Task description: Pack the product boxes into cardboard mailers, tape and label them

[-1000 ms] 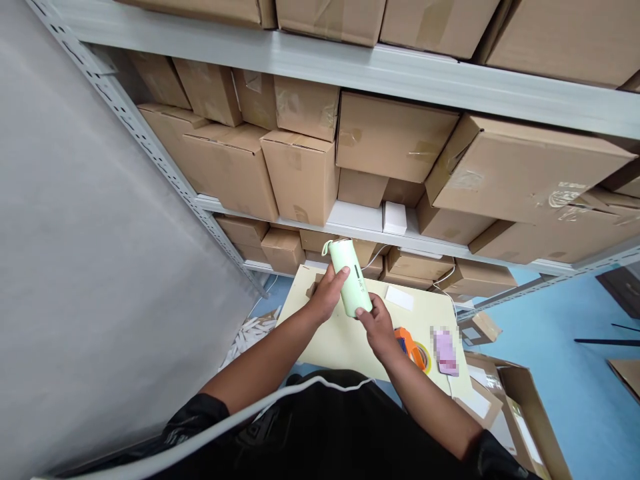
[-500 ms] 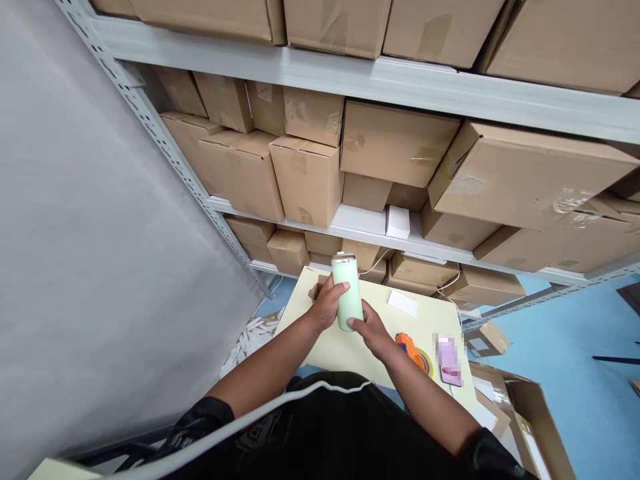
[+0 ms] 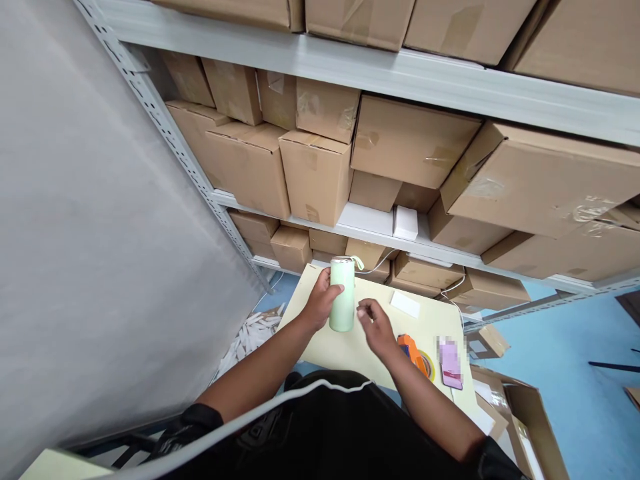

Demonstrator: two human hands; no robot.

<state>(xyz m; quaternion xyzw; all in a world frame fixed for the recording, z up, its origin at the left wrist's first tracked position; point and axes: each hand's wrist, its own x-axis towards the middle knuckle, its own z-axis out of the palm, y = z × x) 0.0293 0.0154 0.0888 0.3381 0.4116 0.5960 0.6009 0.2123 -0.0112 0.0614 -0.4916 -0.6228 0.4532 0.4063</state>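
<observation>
A pale green insulated bottle [image 3: 342, 297] with a silvery rim and a green strap loop at its top stands upright above the table. My left hand [image 3: 323, 300] is wrapped around its left side, with the thumb across the front. Just to the right of the bottle, my right hand [image 3: 375, 327] is apart from it, its fingers loosely curled with a gap to the thumb and nothing visible between them. Below both hands lies the cream table [image 3: 320, 353].
An orange tape dispenser [image 3: 410, 350], a phone [image 3: 451, 367] and a white card-like piece [image 3: 405, 304] lie on the table's right half. Shelves of cardboard boxes [image 3: 315, 173] rise behind. An open carton [image 3: 533, 413] sits at right; a grey wall [image 3: 100, 233] borders the left.
My right hand has let go of the bottle's lower part and moved slightly right. The bottle has turned so its strap loop shows on the right. The view has shifted slightly.
</observation>
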